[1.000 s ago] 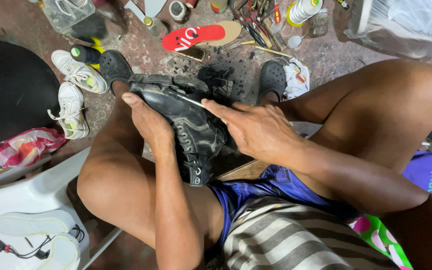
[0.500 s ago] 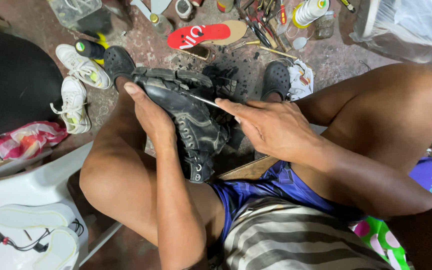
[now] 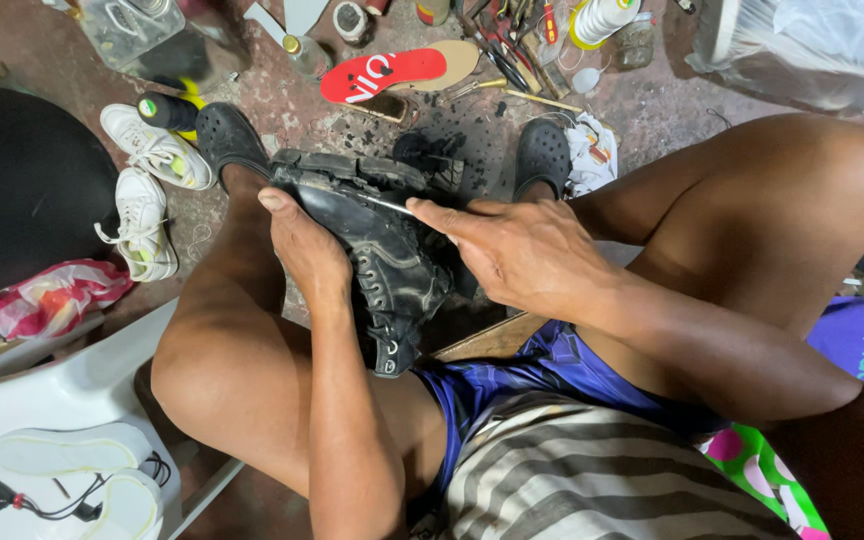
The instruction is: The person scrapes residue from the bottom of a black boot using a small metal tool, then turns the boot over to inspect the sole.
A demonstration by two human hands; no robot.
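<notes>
While the black lace-up boot (image 3: 387,255) lies across your lap between your knees, sole edge turned up and away from you, treat it as a moderately heavy item with two zones. The upper near the eyelets looks soft and creased and will likely fold under pressure. The sole is judged stiff and thick, so take hold there. Your left hand (image 3: 302,250) is clenched around the toe end, thumb over the sole rim. Your right hand (image 3: 522,255) pinches a thin metal tool (image 3: 382,202), its tip at the seam between sole and upper. Expect the dusty leather to slip slightly; keep the left grip firm. Beyond your feet, white sneakers (image 3: 147,190) and a red insole (image 3: 382,75) lie on the floor (image 3: 652,110).
</notes>
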